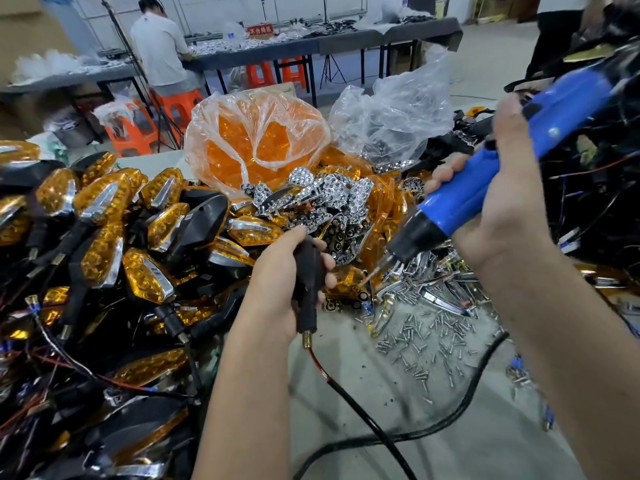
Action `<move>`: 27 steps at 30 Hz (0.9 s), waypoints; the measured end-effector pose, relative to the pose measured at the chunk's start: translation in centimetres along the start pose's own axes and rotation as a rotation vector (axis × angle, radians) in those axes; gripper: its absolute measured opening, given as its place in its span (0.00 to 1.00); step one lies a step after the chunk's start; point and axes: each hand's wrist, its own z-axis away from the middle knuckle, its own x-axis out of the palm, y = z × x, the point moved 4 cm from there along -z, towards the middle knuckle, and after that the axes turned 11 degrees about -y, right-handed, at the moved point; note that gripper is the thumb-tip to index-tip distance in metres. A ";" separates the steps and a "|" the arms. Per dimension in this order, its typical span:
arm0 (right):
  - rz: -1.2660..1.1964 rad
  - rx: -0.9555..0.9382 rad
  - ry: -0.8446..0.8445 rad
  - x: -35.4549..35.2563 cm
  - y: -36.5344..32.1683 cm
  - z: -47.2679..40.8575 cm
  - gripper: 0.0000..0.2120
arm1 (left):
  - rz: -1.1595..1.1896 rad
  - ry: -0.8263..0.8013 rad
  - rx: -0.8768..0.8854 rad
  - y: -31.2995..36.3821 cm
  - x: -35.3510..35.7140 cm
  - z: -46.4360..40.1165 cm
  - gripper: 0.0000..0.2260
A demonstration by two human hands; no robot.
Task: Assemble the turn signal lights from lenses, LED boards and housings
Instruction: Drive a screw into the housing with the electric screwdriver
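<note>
A person drives a screw into a turn signal light at a cluttered grey surface (pixel 346 375).

The left hand (pixel 294 271) curls around the black stalk of an amber-lensed turn signal light (pixel 349 282), held just above the surface, its red and black wires trailing toward the viewer. The right hand (pixel 485 216) grips a blue and black electric screwdriver (pixel 485 188), bit tip on the light. Behind, a clear plastic bag (pixel 256 140) holds orange lenses; a second clear bag (pixel 381 119) holds chrome reflector pieces. Finished amber and black lights (pixel 104 220) are piled at left; small silver screws (pixel 433 334) are scattered at right.
</note>
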 end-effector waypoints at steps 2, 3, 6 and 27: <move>0.073 0.141 0.016 -0.6 0.9 -0.3 0.21 | 0.103 -0.124 0.059 0.3 0.5 0.1 0.17; 0.163 0.209 0.033 -1.0 1.2 -0.4 0.20 | 0.160 -0.198 0.089 0.5 0.8 0.2 0.17; 0.438 0.352 0.028 -1.9 2.0 -0.7 0.20 | 0.297 -0.362 0.149 1.1 1.6 0.6 0.16; 1.580 -0.009 -0.252 1.0 2.4 -0.1 0.20 | -0.635 0.018 0.364 0.8 2.0 0.2 0.47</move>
